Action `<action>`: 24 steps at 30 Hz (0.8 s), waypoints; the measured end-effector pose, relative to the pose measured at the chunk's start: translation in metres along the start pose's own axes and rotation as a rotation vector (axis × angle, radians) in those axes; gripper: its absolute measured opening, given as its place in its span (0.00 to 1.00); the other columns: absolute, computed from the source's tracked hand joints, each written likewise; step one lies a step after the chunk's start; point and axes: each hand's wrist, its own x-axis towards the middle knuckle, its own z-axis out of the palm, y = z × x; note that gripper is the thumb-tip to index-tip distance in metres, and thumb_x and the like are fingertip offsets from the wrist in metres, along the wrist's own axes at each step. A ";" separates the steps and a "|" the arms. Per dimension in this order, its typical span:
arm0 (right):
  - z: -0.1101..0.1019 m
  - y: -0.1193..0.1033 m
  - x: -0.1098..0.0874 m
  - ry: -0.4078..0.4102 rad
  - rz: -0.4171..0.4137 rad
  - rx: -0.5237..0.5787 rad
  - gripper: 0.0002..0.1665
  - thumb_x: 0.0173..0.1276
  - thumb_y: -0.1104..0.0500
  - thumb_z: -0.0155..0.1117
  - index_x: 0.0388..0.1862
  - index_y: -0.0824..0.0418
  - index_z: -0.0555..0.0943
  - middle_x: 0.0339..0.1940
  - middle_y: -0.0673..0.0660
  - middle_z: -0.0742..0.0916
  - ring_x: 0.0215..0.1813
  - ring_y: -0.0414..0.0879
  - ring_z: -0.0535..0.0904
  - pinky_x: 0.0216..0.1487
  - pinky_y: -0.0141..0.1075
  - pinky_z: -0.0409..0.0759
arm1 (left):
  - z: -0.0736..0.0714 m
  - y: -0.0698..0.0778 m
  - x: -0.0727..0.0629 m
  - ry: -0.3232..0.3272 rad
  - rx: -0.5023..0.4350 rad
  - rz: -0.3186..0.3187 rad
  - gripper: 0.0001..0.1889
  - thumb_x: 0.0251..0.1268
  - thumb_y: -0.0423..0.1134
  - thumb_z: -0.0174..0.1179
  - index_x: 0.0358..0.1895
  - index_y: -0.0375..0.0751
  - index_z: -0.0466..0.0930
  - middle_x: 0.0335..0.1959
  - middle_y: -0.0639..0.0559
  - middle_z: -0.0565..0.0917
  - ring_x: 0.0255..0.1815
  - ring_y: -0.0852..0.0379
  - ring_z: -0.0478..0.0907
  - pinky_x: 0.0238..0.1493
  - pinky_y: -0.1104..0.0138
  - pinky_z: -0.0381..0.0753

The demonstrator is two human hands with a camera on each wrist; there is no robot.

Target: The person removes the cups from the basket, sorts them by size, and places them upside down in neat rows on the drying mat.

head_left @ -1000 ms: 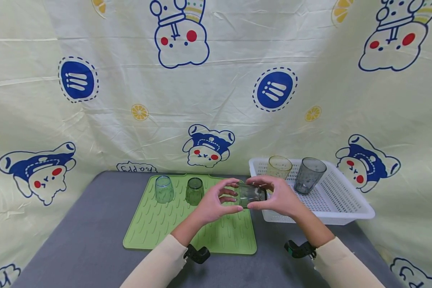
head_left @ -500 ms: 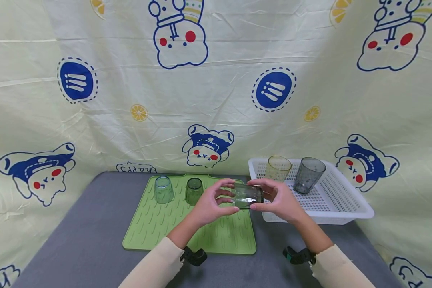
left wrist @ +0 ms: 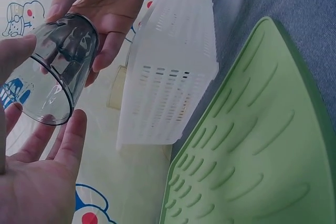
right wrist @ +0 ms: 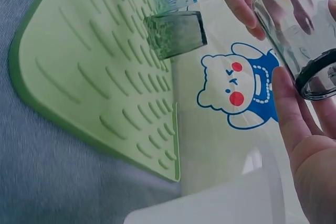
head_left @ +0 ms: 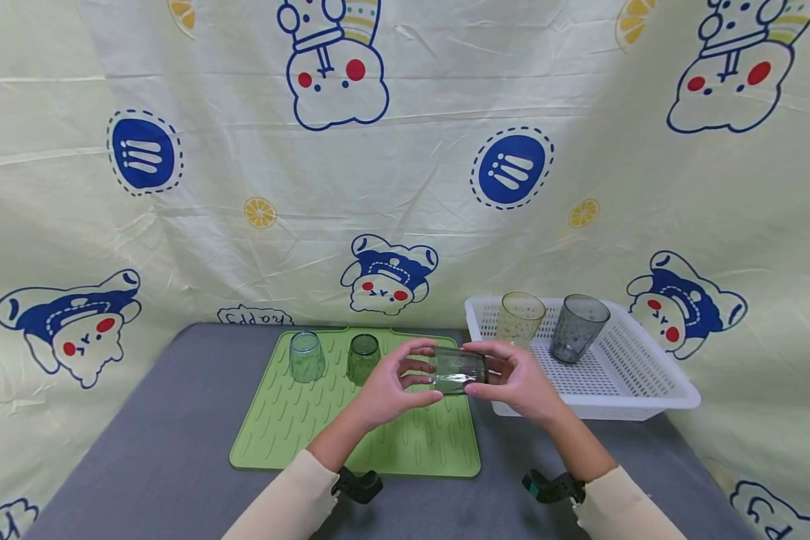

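Note:
A dark grey-green clear drinking glass point(head_left: 460, 370) lies sideways in the air between both hands, over the mat's right edge. My left hand point(head_left: 393, 384) holds its rim end, thumb on the near side and fingers on the far side. At the base end my right hand point(head_left: 523, 382) grips it with thumb and fingers. In the left wrist view the open mouth of the glass point(left wrist: 67, 61) faces the left palm. The right wrist view shows the thick base of the glass point(right wrist: 315, 74) beside the right fingers.
A green ribbed mat point(head_left: 351, 442) bears an upturned bluish glass point(head_left: 307, 358) and an upturned dark green glass point(head_left: 364, 361). On the right, a white perforated basket point(head_left: 648, 405) holds a yellowish glass point(head_left: 521, 315) and a tall grey glass point(head_left: 578, 330). A patterned cloth point(head_left: 405, 172) hangs behind.
Both hands have shifted slightly left and down with the glass. More of the glass's side shows between them now. The glasses on the mat and in the basket stay put.

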 end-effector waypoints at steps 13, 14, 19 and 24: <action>0.022 0.006 0.010 0.102 0.061 0.048 0.39 0.59 0.67 0.79 0.69 0.66 0.75 0.65 0.70 0.80 0.54 0.41 0.86 0.52 0.33 0.87 | -0.012 -0.007 -0.030 0.099 0.166 -0.079 0.40 0.62 0.35 0.73 0.76 0.46 0.65 0.69 0.40 0.73 0.62 0.43 0.79 0.64 0.55 0.82; 0.023 0.006 0.011 0.114 0.067 0.041 0.39 0.59 0.66 0.79 0.69 0.66 0.76 0.65 0.70 0.81 0.54 0.41 0.86 0.52 0.32 0.87 | -0.014 -0.008 -0.034 0.111 0.193 -0.080 0.39 0.62 0.36 0.74 0.75 0.46 0.66 0.68 0.41 0.74 0.61 0.43 0.80 0.64 0.54 0.82; 0.030 0.003 0.019 0.178 0.103 -0.023 0.39 0.57 0.62 0.81 0.68 0.61 0.77 0.61 0.66 0.84 0.52 0.41 0.85 0.51 0.30 0.86 | -0.023 -0.010 -0.052 0.177 0.324 -0.093 0.37 0.60 0.37 0.75 0.73 0.48 0.69 0.65 0.43 0.77 0.58 0.44 0.81 0.61 0.53 0.83; 0.036 0.005 0.026 0.223 0.126 -0.087 0.39 0.57 0.58 0.82 0.67 0.59 0.79 0.58 0.66 0.84 0.50 0.48 0.85 0.47 0.30 0.86 | -0.035 -0.011 -0.069 0.230 0.358 -0.112 0.34 0.61 0.35 0.74 0.71 0.47 0.71 0.63 0.43 0.78 0.59 0.40 0.80 0.60 0.52 0.83</action>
